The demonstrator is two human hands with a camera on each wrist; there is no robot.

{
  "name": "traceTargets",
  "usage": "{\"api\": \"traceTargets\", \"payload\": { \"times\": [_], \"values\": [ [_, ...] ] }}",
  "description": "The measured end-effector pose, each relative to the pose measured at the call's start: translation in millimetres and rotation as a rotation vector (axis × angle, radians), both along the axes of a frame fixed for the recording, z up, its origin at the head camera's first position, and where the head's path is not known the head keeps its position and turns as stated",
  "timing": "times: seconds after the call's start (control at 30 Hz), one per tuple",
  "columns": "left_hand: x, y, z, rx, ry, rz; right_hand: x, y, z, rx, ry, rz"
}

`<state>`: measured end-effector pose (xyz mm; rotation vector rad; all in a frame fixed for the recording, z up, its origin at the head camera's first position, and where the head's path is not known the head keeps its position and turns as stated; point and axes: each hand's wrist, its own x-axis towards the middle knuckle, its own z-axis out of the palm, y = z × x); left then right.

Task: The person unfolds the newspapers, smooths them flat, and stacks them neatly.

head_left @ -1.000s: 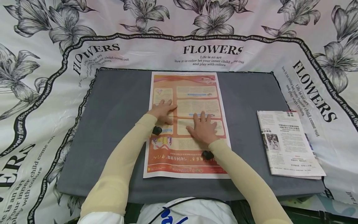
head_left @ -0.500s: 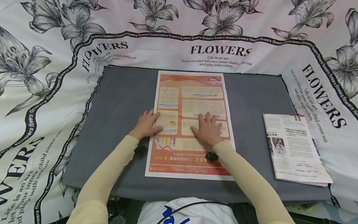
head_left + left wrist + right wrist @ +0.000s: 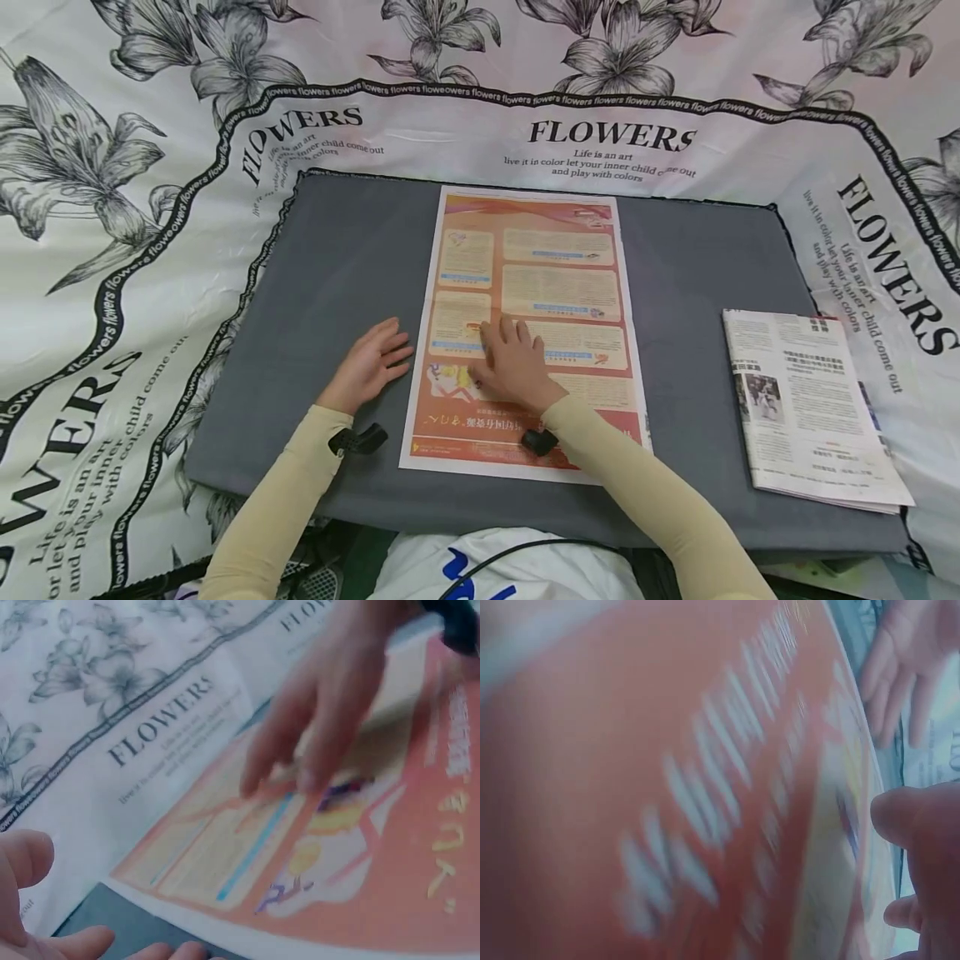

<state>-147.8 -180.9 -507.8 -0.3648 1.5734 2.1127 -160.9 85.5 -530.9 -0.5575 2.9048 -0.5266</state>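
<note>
A sheet of newspaper [image 3: 457,425], printed orange and red with pale text boxes, lies flat on the grey table surface [image 3: 345,258]. Over its lower middle is my right hand [image 3: 517,367], fingers stretched toward the far side; the head view does not settle whether it touches the paper. My left hand [image 3: 367,367] is just off the sheet's left edge, palm turned inward, fingers loosely bent and holding nothing. The left wrist view shows the right hand [image 3: 322,712] above the printed page, and the left thumb and fingertips at the lower left corner.
A folded stack of newspapers [image 3: 817,417] lies at the table's right side. White cloth with black flower prints and lettering [image 3: 607,133] surrounds the grey area. A dark cable [image 3: 525,546] crosses the person's white shirt at the front edge.
My left hand has moved off the newspaper to the left and toward me, its palm turning inward. The right hand has shifted left and slightly nearer over the sheet.
</note>
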Motion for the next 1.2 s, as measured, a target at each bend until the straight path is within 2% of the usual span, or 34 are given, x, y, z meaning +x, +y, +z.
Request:
{"api": "traceTargets", "payload": {
  "times": [0.1, 0.2, 0.33, 0.43, 0.57, 0.7, 0.83, 0.97, 1.2],
  "values": [
    [-2.4, 3.2, 0.3, 0.06, -0.059, 0.029, 5.2, -10.2, -2.5, 0.025, 0.016, -0.003],
    [-4.1, 4.3, 0.1, 0.065, -0.076, 0.057, 6.8, -14.6, -4.7, 0.037, 0.036, -0.018],
    [-4.5, 3.9, -3.4, 0.124, -0.116, 0.1, 6.9, -16.6, -7.0, 0.027, 0.038, -0.022],
    [-1.7, 4.2, -7.4, 0.148, -0.138, 0.076, 7.0, -17.6, -8.0, 0.02, 0.035, -0.024],
    [5.4, 4.9, -14.1, 0.121, -0.143, -0.048, 7.3, -19.2, -7.2, 0.018, 0.011, -0.025],
    [12.3, 4.1, -23.2, 0.17, -0.164, -0.123, 11.1, -25.9, -5.8, 0.0, 0.009, 0.017],
    [16.4, 3.6, -27.6, 0.224, -0.164, -0.137, 25.6, -44.3, 2.7, -0.046, 0.027, 0.153],
    [18.2, 2.7, -28.2, 0.271, -0.14, -0.151, 40.0, -64.6, 8.6, -0.062, -0.001, 0.274],
    [18.5, 2.8, -30.7, 0.334, -0.142, -0.154, 47.0, -77.0, 6.3, 0.018, 0.019, 0.277]
  ]
}}
